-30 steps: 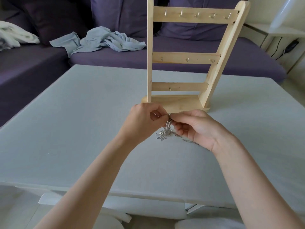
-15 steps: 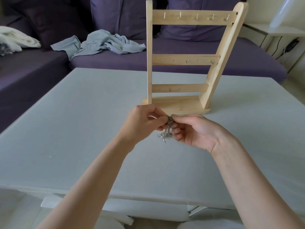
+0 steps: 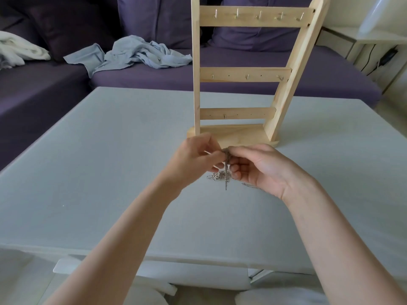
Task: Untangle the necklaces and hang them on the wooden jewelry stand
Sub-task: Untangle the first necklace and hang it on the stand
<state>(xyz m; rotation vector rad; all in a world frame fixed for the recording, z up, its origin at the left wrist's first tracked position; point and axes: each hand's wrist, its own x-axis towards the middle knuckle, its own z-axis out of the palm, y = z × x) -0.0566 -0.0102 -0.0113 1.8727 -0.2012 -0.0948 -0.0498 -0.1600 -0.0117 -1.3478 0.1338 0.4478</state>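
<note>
Necklaces (image 3: 225, 170) pinched by both hands' fingers (image 3: 236, 167); wooden jewelry stand (image 3: 242, 75) just behind, hooks bare.

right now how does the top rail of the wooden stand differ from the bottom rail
The top rail is the longest and carries five metal hooks in a row; the bottom rail is the shortest and shows only one hook, along with small holes. The top rail sits level with the sofa back, while the bottom rail sits just above the stand's base. Both are pale wood, horizontal, and have no necklace hanging on them yet.
</note>
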